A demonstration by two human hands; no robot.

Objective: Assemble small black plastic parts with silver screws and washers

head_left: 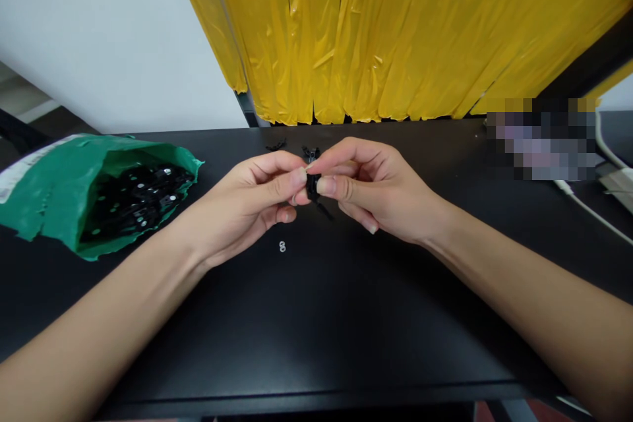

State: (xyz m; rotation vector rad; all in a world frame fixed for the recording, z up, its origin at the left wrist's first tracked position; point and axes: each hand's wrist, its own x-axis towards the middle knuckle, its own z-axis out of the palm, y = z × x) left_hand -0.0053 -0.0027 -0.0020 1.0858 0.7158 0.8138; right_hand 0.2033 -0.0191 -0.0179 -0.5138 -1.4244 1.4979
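Both my hands meet above the black table, pinching one small black part between them. My left hand grips its left side with thumb and forefinger. From the right, my right hand holds it between thumb and fingers. A thin dark piece sticks out below the part; its exact kind is too small to make out. Two small whitish rings lie on the table just below my left hand. Behind the hands lies another small black piece.
To the left, an open green bag holds many black parts with light round spots. A blurred-out object lies at the back right beside a white cable. Yellow plastic sheeting hangs behind the black table.
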